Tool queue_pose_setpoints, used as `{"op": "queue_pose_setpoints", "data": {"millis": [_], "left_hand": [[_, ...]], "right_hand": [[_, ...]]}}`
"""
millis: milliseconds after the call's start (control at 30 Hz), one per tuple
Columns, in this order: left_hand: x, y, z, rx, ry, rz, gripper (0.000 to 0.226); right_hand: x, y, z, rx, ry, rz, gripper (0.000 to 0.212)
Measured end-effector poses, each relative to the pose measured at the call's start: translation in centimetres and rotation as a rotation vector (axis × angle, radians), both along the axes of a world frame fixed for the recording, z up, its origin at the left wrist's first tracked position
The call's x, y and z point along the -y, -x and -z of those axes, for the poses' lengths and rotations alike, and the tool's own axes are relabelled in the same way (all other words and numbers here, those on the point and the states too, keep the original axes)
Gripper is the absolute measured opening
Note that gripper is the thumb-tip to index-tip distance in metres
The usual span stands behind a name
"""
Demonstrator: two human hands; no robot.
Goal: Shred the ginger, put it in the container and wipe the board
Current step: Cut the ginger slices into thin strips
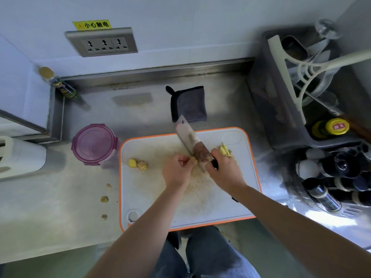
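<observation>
A lidded purple container [94, 144] stands just left of the cutting board [236, 203], where two ginger chunks [138, 164] lie. The left hand [177, 170] pinches a ginger piece [194, 159] against the cleaver [190, 140], whose handle the right hand [224, 170] grips; ginger shreds [225, 150] lie just beyond that hand

We cannot see the ginger piece under the left hand [176, 171]; only a sliver shows at its fingertips. The right hand [224, 169] covers most of the cleaver [188, 137] handle. The white object [18, 157] at the table's left is cut off by the edge. The bottle labels in the right bin [281, 117] are too blurred to read, save one yellow cap [338, 126].
</observation>
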State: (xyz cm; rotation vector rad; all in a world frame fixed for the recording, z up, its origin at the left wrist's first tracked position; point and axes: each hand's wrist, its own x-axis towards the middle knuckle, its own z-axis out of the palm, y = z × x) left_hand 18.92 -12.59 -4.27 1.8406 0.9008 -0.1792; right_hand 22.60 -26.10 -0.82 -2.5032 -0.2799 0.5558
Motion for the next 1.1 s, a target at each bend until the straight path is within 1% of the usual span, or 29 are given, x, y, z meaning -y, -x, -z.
{"op": "queue_pose_setpoints", "data": {"millis": [100, 233, 400, 533, 667, 800, 900, 1000, 1100], "left_hand": [[0.9, 1.0, 0.3, -0.032, -0.084, 0.0, 0.013], [1.0, 1.6, 0.4, -0.034, -0.195, -0.07, 0.016], [0.8, 1.7, 0.5, -0.042, -0.188, -0.138, 0.018], [0.9, 1.8, 0.4, -0.023, -0.203, -0.114, 0.013], [1.0, 2.0, 0.4, 0.012, -0.207, -0.107, 0.009], [1.0, 2.1, 0.8, 0.006, -0.161, -0.145, 0.009], [1.1, 2.3, 0.4, 0.017, -0.164, -0.173, 0.007], [1.2, 2.7, 0.1, 0.037, -0.231, -0.113, 0.01], [1.3, 3.1, 0.3, 0.102, -0.372, 0.046, 0.017]], "right_hand": [[0.8, 1.2, -0.1, 0.043, 0.041, -0.041, 0.016], [0.9, 2.4, 0.7, 0.022, 0.083, -0.099, 0.014], [0.0, 2.6, 1.4, 0.012, 0.131, -0.201, 0.01], [-0.2, 2.7, 1.6, 0.028, 0.156, -0.232, 0.023], [0.5, 3.1, 1.5, 0.023, 0.141, -0.226, 0.021], [0.8, 3.2, 1.4, 0.042, 0.131, -0.198, 0.02], [1.0, 3.1, 1.3, 0.059, 0.124, -0.182, 0.019], [1.2, 3.0, 1.3, 0.065, 0.129, -0.176, 0.017], [1.5, 3.0, 1.5, 0.057, 0.12, -0.156, 0.016]]}}
